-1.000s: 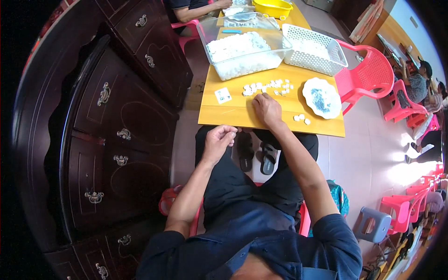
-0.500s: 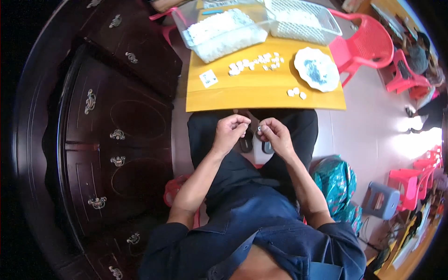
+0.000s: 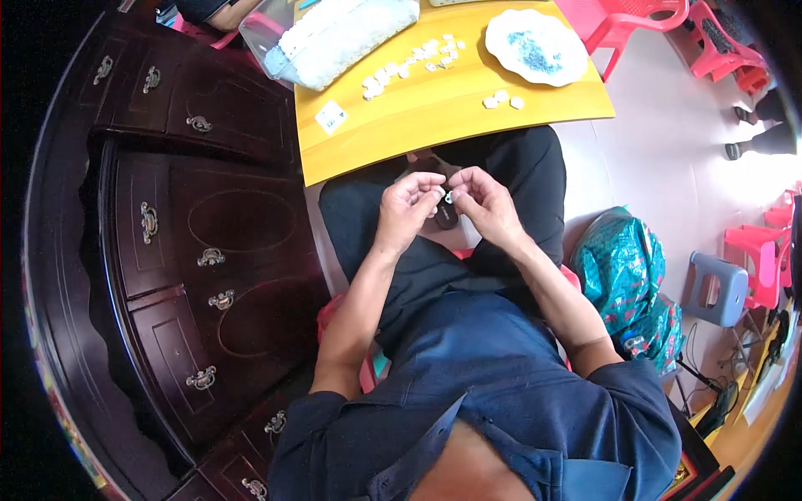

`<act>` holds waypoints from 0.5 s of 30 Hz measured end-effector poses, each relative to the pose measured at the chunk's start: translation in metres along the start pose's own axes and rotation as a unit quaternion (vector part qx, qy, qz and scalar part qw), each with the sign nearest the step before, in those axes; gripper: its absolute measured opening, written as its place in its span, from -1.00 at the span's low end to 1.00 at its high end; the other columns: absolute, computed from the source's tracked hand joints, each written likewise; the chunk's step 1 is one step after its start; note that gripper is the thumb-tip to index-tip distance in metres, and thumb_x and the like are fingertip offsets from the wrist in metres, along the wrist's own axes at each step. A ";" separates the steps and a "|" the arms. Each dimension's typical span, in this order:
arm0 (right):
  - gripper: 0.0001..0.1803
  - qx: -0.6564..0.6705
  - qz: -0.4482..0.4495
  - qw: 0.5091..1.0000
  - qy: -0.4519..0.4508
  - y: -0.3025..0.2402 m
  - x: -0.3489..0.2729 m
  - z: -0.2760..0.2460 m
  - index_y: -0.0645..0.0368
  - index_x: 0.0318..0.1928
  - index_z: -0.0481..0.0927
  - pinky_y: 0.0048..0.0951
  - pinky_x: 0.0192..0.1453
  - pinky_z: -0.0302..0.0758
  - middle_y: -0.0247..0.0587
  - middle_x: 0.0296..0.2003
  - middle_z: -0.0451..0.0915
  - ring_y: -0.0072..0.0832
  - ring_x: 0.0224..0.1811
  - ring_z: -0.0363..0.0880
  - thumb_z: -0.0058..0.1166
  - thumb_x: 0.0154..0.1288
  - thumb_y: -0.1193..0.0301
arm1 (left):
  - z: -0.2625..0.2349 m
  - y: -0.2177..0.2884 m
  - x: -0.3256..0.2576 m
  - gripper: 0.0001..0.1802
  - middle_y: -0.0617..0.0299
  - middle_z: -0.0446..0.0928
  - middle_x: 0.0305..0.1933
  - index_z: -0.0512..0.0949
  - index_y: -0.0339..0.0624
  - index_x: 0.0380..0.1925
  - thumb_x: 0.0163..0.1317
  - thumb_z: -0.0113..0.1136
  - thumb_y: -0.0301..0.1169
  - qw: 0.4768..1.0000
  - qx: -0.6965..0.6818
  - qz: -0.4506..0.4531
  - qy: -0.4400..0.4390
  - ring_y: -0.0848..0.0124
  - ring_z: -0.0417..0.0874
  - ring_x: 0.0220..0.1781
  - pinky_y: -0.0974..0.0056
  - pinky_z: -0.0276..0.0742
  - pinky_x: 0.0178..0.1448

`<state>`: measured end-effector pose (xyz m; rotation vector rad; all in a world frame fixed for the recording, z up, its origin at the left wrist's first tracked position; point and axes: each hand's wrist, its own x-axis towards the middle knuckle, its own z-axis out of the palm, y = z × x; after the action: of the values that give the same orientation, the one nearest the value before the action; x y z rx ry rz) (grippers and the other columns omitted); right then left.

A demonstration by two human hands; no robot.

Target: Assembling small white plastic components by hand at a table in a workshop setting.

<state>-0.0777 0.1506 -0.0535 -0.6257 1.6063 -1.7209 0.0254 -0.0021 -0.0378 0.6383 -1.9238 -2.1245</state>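
A small white square label (image 3: pixel 331 117) with bluish print lies flat near the left edge of the yellow table (image 3: pixel 434 117), just below a clear plastic tub (image 3: pixel 334 37).

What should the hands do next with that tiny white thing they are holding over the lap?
Probably press the two sides together. The left hand and right hand meet over the lap, both pinching the small white piece between their fingertips, so they seem mid-fit. It is too small to see whether it is joined. More white pieces wait on the yellow table.
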 end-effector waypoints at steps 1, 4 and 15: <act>-0.84 -0.006 0.003 1.000 0.000 -0.002 -0.001 0.001 0.24 -0.02 0.49 -0.67 -0.21 0.50 -0.47 -0.34 0.50 -0.76 -0.33 0.47 0.08 0.44 0.54 | -0.001 0.000 0.000 -0.75 0.34 0.64 -0.25 0.63 -0.29 -0.01 0.32 0.21 -0.57 1.000 0.014 0.006 0.002 0.66 0.60 -0.29 0.52 0.54 -0.24; -0.85 0.002 -0.001 1.000 -0.007 -0.003 0.000 0.003 0.24 -0.03 0.49 -0.66 -0.23 0.50 -0.47 -0.34 0.50 -0.76 -0.33 0.47 0.08 0.44 0.54 | -0.005 0.000 0.000 -0.74 0.32 0.64 -0.23 0.63 -0.29 0.00 0.31 0.20 -0.58 0.999 0.030 0.009 -0.007 0.64 0.62 -0.27 0.50 0.57 -0.21; -0.89 -0.024 -0.017 0.999 -0.013 0.002 0.000 0.003 0.21 -0.09 0.47 -0.66 -0.26 0.49 -0.47 -0.37 0.49 -0.76 -0.36 0.46 0.10 0.44 0.54 | -0.007 0.007 -0.001 -0.72 0.28 0.66 -0.24 0.62 -0.32 0.00 0.28 0.23 -0.61 0.998 0.056 0.020 -0.007 0.60 0.64 -0.23 0.48 0.59 -0.14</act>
<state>-0.0752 0.1482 -0.0551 -0.6988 1.6316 -1.6972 0.0279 -0.0090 -0.0308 0.6023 -2.0578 -2.0129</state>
